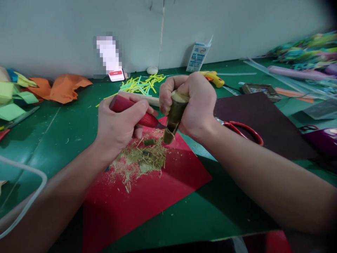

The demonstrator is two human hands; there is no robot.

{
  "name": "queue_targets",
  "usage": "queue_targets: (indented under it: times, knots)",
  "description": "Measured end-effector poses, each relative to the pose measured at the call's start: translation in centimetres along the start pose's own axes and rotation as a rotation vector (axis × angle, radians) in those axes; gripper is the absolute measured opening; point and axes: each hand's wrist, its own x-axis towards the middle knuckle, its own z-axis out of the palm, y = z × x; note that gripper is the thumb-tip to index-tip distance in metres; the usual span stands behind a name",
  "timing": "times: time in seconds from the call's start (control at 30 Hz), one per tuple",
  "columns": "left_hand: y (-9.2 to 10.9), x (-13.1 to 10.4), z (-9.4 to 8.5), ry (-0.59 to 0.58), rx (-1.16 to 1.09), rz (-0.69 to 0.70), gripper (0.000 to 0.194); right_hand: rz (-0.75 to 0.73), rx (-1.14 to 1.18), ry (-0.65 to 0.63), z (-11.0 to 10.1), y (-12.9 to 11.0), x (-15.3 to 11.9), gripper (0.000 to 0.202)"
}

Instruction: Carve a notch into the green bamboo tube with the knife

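Note:
My left hand (118,119) is closed around the red handle of a carving tool (149,119), whose thin metal tip reaches the cut-out opening of a bamboo piece (177,110). My right hand (196,102) grips that bamboo piece from above and holds it tilted, its solid end up and its notched end down. Under both hands lies a red sheet (171,189) strewn with wood shavings (131,168) and a short green offcut (149,142). How deep the tip sits in the opening I cannot tell.
Red-handled scissors (247,131) lie on a dark sheet (263,112) at right. Farther back are a yellow glue gun (214,79), a drink carton (198,58), yellow strips (143,84) and a phone (109,56) against the wall. Orange paper (63,88) lies at left.

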Motion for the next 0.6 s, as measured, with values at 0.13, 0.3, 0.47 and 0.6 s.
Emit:
queue_targets:
  times: [0.13,0.3,0.47,0.6]
  knots:
    - [-0.3,0.2,-0.1,0.033,-0.005,-0.067,0.014,-0.011,-0.078,-0.040,-0.1,0.0,-0.2,0.022]
    - [0.0,-0.3,-0.1,0.021,-0.013,-0.088,0.017,-0.027,-0.036,-0.022,-0.1,0.1,-0.3,0.026]
    - [1.2,-1.2,-0.4,-0.004,0.118,0.150,0.017,-0.034,-0.089,-0.059,-0.4,0.0,-0.1,0.019]
    - [1.9,-1.2,-1.5,-0.082,0.261,0.386,0.014,0.017,-0.120,-0.095,-0.6,-0.2,0.0,0.019]
